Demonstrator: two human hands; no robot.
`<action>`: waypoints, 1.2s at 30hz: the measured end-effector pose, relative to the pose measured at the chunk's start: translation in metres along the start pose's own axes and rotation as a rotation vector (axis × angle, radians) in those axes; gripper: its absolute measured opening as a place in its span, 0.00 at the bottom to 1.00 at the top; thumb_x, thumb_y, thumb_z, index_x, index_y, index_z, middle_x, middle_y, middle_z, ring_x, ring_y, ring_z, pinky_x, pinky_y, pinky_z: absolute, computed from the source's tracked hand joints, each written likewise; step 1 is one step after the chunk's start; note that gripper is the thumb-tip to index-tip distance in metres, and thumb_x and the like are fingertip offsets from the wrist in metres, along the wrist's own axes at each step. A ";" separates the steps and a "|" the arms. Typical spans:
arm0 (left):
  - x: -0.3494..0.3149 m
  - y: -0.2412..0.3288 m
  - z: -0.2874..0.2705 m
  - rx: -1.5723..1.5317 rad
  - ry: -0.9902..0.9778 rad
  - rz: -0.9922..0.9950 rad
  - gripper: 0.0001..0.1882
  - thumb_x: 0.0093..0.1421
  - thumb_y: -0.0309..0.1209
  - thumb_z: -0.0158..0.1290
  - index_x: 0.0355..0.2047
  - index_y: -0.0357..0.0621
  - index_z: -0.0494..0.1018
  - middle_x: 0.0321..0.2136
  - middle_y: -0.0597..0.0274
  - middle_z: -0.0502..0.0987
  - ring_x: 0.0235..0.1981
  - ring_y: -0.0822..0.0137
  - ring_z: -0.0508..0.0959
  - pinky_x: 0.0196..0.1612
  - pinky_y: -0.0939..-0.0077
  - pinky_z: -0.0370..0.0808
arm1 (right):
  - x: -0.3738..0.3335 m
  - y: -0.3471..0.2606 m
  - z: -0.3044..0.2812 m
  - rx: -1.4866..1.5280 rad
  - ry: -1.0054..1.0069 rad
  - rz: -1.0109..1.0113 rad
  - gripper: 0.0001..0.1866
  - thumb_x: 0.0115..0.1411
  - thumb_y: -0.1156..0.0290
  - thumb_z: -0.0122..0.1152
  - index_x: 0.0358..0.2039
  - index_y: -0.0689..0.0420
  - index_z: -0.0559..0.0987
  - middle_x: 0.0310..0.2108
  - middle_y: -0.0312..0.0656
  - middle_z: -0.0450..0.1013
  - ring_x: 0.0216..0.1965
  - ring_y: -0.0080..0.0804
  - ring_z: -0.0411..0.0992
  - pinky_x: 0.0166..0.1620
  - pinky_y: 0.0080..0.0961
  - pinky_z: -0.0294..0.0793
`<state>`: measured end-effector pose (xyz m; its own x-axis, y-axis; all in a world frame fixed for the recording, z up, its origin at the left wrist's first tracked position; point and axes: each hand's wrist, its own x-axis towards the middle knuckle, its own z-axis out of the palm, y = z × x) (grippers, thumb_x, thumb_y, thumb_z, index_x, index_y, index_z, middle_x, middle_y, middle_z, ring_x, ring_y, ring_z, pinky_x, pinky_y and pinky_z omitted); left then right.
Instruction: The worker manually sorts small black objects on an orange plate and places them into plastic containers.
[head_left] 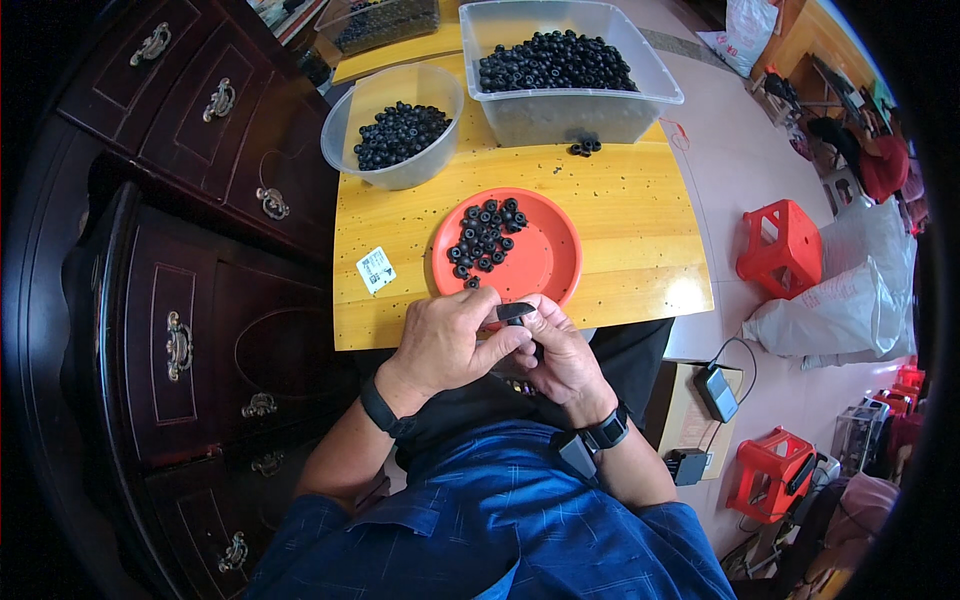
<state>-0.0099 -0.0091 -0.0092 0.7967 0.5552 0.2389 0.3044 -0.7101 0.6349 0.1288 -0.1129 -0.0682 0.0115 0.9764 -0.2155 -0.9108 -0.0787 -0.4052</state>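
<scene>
My left hand [447,338] and my right hand [563,357] meet just past the near rim of a red plate [552,250], both with fingers closed. At the left fingertips is a flat, dark piece with a pointed, blade-like outline [515,311]. Right beneath it, a small black round part [516,322] is pinched in the right fingers, mostly covered by them. Which hand bears the blade-like piece is hard to make out. Several small black ring-shaped parts [483,238] lie on the left side of the plate.
Behind the plate stand a round clear bowl [338,130] and a rectangular clear bin [540,118], both holding black parts. A few loose parts [584,147] lie by the bin. A white label [376,270] is on the yellow table [640,250]. Dark drawers [190,330] border the left; red stools [780,250] stand right.
</scene>
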 end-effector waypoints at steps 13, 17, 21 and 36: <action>-0.005 -0.006 0.000 -0.244 0.015 -0.056 0.11 0.60 0.35 0.61 0.31 0.41 0.74 0.17 0.63 0.74 0.17 0.73 0.74 0.22 0.74 0.68 | 0.000 -0.001 0.001 0.035 0.038 -0.015 0.08 0.67 0.62 0.57 0.38 0.53 0.75 0.31 0.30 0.71 0.24 0.13 0.64 0.25 0.10 0.63; -0.005 -0.003 -0.001 -0.401 0.035 -0.111 0.08 0.60 0.27 0.60 0.36 0.37 0.74 0.19 0.68 0.75 0.22 0.83 0.74 0.26 0.83 0.69 | -0.001 -0.005 0.008 0.028 0.066 0.015 0.09 0.67 0.61 0.57 0.37 0.52 0.74 0.29 0.29 0.69 0.23 0.13 0.62 0.25 0.10 0.62; -0.006 -0.010 0.012 -0.645 -0.004 -0.166 0.05 0.62 0.24 0.56 0.36 0.36 0.73 0.24 0.68 0.77 0.25 0.81 0.75 0.30 0.84 0.72 | 0.001 -0.002 0.004 0.029 0.034 0.012 0.08 0.67 0.61 0.57 0.37 0.52 0.74 0.29 0.29 0.69 0.23 0.13 0.62 0.25 0.10 0.61; 0.007 -0.002 -0.005 -0.327 -0.095 -0.158 0.09 0.57 0.27 0.60 0.37 0.38 0.75 0.17 0.75 0.68 0.21 0.84 0.66 0.25 0.84 0.65 | 0.004 -0.006 0.000 -0.103 0.047 0.064 0.07 0.68 0.63 0.55 0.38 0.52 0.75 0.29 0.31 0.72 0.23 0.14 0.64 0.25 0.10 0.63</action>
<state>-0.0080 -0.0016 -0.0050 0.8027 0.5933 0.0597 0.2568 -0.4344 0.8633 0.1340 -0.1082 -0.0669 -0.0236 0.9585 -0.2841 -0.8630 -0.1630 -0.4782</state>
